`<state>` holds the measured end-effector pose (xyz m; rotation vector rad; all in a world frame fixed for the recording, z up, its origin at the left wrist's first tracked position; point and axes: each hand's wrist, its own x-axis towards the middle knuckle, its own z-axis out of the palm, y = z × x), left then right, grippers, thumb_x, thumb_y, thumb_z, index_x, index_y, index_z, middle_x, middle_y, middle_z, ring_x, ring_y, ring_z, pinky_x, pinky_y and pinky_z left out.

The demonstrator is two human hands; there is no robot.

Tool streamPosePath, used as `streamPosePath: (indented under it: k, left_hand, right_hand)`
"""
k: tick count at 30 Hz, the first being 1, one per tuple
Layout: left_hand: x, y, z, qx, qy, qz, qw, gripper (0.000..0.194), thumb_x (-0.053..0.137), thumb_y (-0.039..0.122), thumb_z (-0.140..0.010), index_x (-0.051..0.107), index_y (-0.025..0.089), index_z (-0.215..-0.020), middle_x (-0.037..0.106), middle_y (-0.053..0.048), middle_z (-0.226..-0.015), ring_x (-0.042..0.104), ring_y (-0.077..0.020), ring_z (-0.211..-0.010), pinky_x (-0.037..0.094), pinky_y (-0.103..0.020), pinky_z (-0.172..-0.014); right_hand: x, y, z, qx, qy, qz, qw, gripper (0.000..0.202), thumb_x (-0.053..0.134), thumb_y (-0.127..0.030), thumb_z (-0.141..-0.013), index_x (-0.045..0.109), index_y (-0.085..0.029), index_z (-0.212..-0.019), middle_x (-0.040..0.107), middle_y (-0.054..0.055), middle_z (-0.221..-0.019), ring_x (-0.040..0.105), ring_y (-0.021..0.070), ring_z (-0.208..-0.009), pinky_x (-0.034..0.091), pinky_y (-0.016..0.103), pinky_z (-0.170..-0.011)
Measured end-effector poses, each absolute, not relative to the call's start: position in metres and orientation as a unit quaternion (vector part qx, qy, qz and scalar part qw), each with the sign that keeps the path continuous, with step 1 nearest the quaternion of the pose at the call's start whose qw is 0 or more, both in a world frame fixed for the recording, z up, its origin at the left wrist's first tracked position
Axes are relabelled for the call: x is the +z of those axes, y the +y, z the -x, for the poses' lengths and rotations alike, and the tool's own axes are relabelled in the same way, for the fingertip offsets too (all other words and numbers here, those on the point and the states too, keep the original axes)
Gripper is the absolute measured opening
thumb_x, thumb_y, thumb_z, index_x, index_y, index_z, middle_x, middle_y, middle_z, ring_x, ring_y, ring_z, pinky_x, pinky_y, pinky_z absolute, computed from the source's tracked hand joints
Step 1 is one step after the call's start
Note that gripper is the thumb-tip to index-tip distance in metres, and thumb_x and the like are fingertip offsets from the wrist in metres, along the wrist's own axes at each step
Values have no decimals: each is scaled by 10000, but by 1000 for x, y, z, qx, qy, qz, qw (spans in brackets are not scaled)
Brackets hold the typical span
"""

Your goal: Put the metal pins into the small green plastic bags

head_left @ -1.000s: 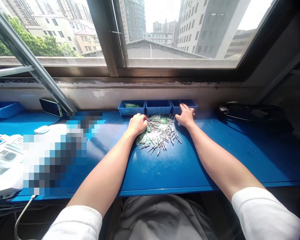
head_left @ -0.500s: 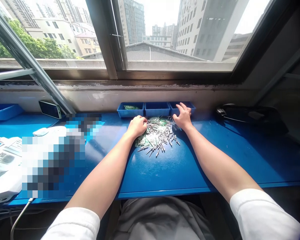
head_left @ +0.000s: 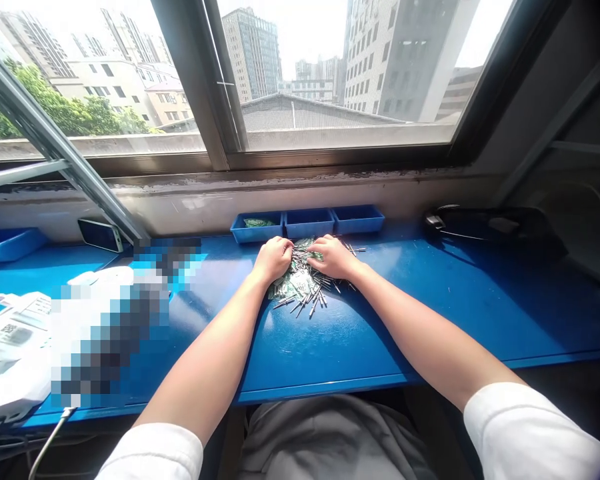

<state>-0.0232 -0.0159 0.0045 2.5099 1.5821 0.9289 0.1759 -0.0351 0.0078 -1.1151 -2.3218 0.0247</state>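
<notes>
A heap of slim metal pins resembling blind rivets point(head_left: 304, 288) lies on the blue tabletop, mixed with clear and green packets point(head_left: 286, 287). At the heap's left side, my left hand point(head_left: 275, 259) is closed with curled fingers; whatever is between the fingertips is hidden. My right hand point(head_left: 333, 257) reaches over the right part of the heap, thumb and fingers bent but apart, with no held thing visible. Behind the hands stand three joined blue bins. The left bin point(head_left: 237, 235) contains a green packet point(head_left: 258, 223); beside it are the middle bin point(head_left: 309, 231) and right bin point(head_left: 360, 225).
White power adapters point(head_left: 17, 333) with cables lie on the left, beside a pixelated area. A phone point(head_left: 100, 235) leans near a metal frame. Another blue tray point(head_left: 10, 248) is at far left. A black case point(head_left: 490, 227) lies at right, below the window.
My right hand has moved left and towards me, from the front of the right bin onto the heap. My left hand stays at the heap's left side. The camera view has shifted slightly.
</notes>
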Motion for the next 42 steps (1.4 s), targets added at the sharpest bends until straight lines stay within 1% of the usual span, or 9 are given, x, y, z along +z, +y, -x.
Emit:
streamPosePath:
  k: [5, 11, 16, 20, 24, 29, 36, 40, 42]
  left_hand:
    - [9, -22, 14, 346, 473, -811, -12, 235, 442, 235, -871, 670, 190, -905, 673, -66, -953, 602, -215, -950, 473, -348, -889]
    - [11, -24, 11, 340, 456, -822, 4, 233, 435, 210, -876, 661, 183, -923, 679, -67, -981, 604, -212, -953, 474, -355, -887]
    - [12, -23, 13, 408, 437, -801, 34, 309, 523, 266, -857, 577, 143, -1136, 681, -78, -997, 626, -195, -945, 486, -344, -893]
    - [12, -24, 11, 412, 380, -828, 8, 229, 559, 279, -851, 617, 160, -1037, 689, -69, -953, 633, -184, -902, 492, -328, -862]
    - [14, -26, 9, 414, 380, -827, -13, 202, 526, 327, -880, 652, 170, -895, 701, -58, -863, 638, -171, -794, 500, -297, -774]
    - [16, -29, 9, 381, 382, -842, -7, 251, 465, 327, -913, 667, 179, -908, 712, -61, -912, 646, -174, -842, 491, -289, -801]
    - [14, -29, 7, 339, 423, -840, -20, 250, 449, 285, -914, 675, 181, -910, 714, -70, -935, 647, -202, -877, 485, -320, -828]
    - [17, -32, 5, 375, 414, -830, 7, 248, 479, 294, -904, 641, 170, -1044, 703, -71, -1012, 647, -182, -886, 491, -299, -836]
    - [18, -33, 3, 381, 408, -829, 14, 236, 491, 302, -899, 641, 176, -1032, 706, -57, -993, 646, -171, -862, 492, -285, -820]
  right_hand:
    - [5, -40, -168, 21, -857, 438, 271, 120, 584, -224, -829, 697, -199, -865, 635, 80, -989, 533, 213, -963, 437, 348, -872]
    - [8, -41, -166, 4, -856, 428, 290, 145, 523, -184, -855, 665, -187, -823, 641, 76, -944, 534, 218, -935, 415, 367, -875]
    - [12, -32, -175, 33, -790, 446, 420, 139, 493, -180, -852, 608, -166, -776, 618, 76, -855, 551, 191, -829, 433, 324, -787]
    - [16, -31, -178, 103, -729, 461, 496, 141, 482, -223, -852, 565, -181, -746, 587, 35, -764, 531, 162, -713, 427, 301, -703]
    - [18, -33, -175, 106, -738, 444, 497, 182, 456, -269, -869, 538, -191, -727, 576, 33, -763, 528, 166, -743, 423, 304, -725]
    - [17, -34, -173, 66, -756, 446, 475, 264, 408, -298, -905, 529, -199, -693, 581, 54, -778, 536, 185, -810, 432, 325, -792]
    - [14, -36, -174, 78, -791, 399, 457, 127, 504, -251, -863, 611, -186, -845, 643, 54, -873, 575, 174, -805, 461, 299, -772]
    - [14, -35, -175, 76, -782, 423, 451, 203, 463, -285, -899, 616, -180, -817, 650, 65, -846, 580, 175, -776, 450, 290, -726]
    - [13, -34, -175, 64, -778, 440, 443, 291, 418, -336, -928, 599, -180, -762, 636, 59, -785, 559, 166, -714, 426, 284, -670]
